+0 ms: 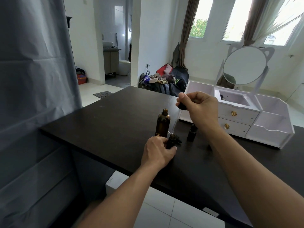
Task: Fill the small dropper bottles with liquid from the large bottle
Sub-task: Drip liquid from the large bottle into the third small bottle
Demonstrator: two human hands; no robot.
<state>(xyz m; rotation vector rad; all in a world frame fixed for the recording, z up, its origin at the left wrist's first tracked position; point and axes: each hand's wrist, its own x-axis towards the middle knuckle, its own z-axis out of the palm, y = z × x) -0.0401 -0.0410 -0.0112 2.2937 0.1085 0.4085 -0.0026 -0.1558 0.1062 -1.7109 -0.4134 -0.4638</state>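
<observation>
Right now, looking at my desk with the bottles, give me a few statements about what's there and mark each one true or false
1. The large amber bottle stands upright with no cap on. True.
2. The right hand rests flat on the table. False: it is raised, its fingers pinching the bulb of a dropper.
3. The dropper's glass tip points down at the open small bottle. True.
4. The left hand grips the large amber bottle. False: it holds the open small bottle.
5. A second small bottle lies on its side. False: it stands upright, capped.
</observation>
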